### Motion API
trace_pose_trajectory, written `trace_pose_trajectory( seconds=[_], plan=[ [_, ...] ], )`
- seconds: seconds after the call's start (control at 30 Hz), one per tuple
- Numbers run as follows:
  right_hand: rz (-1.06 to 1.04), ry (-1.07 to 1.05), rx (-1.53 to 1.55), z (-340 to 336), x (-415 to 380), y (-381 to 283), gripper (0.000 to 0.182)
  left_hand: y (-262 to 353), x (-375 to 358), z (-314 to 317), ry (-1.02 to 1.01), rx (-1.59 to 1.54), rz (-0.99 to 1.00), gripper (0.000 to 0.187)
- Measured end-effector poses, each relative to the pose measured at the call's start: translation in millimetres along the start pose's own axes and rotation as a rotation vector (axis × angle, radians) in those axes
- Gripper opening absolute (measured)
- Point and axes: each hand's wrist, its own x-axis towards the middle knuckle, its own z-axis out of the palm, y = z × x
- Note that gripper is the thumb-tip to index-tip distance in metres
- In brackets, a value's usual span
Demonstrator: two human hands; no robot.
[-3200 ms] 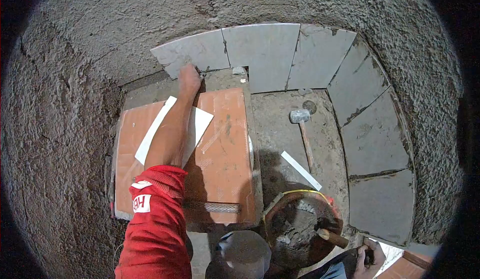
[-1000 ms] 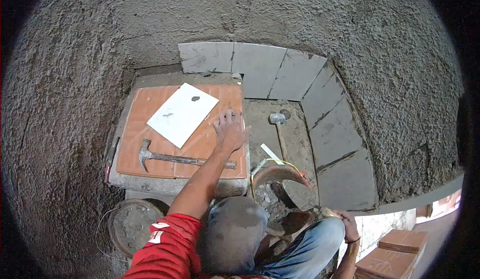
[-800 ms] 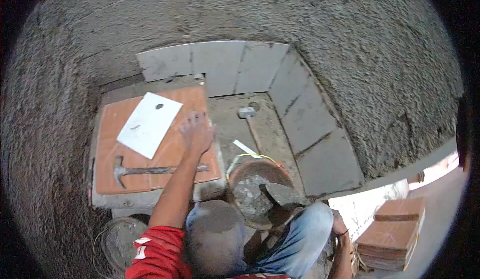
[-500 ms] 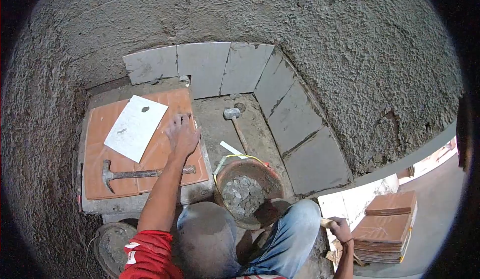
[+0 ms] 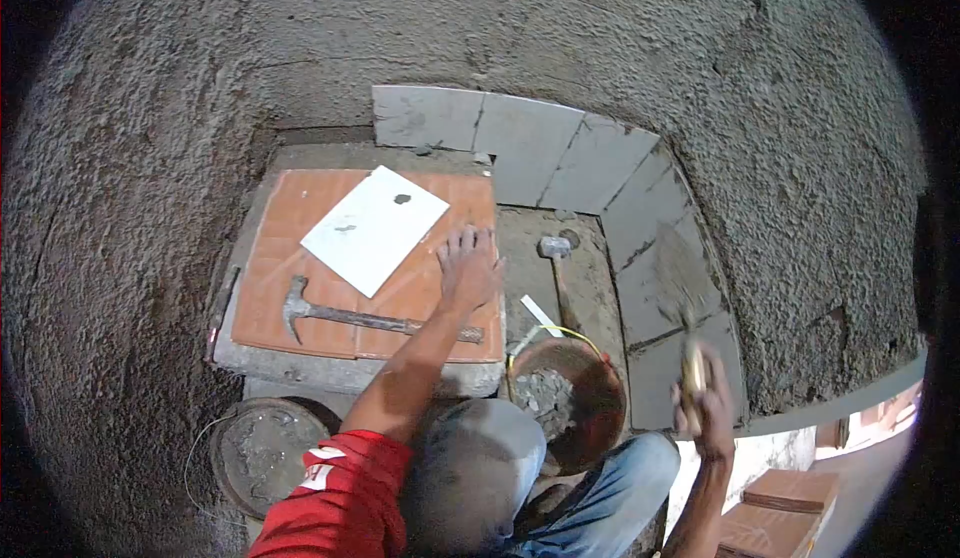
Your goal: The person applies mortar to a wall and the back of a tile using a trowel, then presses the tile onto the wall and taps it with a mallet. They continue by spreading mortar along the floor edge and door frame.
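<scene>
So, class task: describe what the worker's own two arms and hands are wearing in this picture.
The left hand is bare, with no glove; that arm is bare up to a red short sleeve carrying a small white patch with red marks. The right hand is also ungloved, its forearm bare, with no sleeve in view.

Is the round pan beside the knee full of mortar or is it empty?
Partly full: grey mortar lumps cover the pan bottom; its brown inner wall is bare.

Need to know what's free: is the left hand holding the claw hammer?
No. The left hand lies flat on the orange tile, while the hammer rests untouched beside it.
</scene>
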Motion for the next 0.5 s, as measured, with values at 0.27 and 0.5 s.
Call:
trace_pose_trajectory(
  seconds=[0.27,0.5],
  plan=[
    [-0.757,-0.070,-0.753,235,221,-28,0.053,7,-1,-10,0.036,0.078,0.033,0.057],
    [-0.490,-0.072,-0.857,408,291,-36,0.058,-60,-14,118,-0.044,-0.688,-0.011,0.072]
  ],
)
